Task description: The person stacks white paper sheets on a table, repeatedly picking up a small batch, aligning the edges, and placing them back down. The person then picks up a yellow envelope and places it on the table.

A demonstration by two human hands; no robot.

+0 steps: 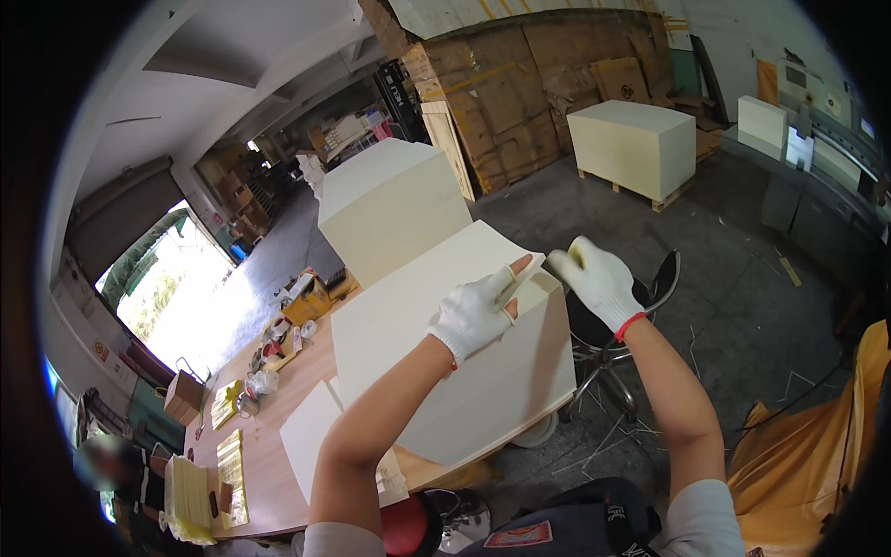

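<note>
A tall stack of white paper sheets (418, 288) stands on the wooden table in front of me. My left hand (476, 314) wears a white glove with bare thumb and index tips. It lies at the stack's right corner, its index finger stretched along the raised top sheets and its thumb lower, with sheet edges between them. Just right of that corner is my right hand (599, 281), in a white glove with a red cuff. Its fingers are curled closed beside the corner; whatever they pinch is hidden.
Behind stands another white paper stack (394, 204); a third (631, 144) sits on a pallet. A black swivel chair (594, 339) is close by my right arm. Tape rolls (274, 348) and yellow packets (232, 473) lie on the table (278, 408). Someone (111, 464) is at the far left.
</note>
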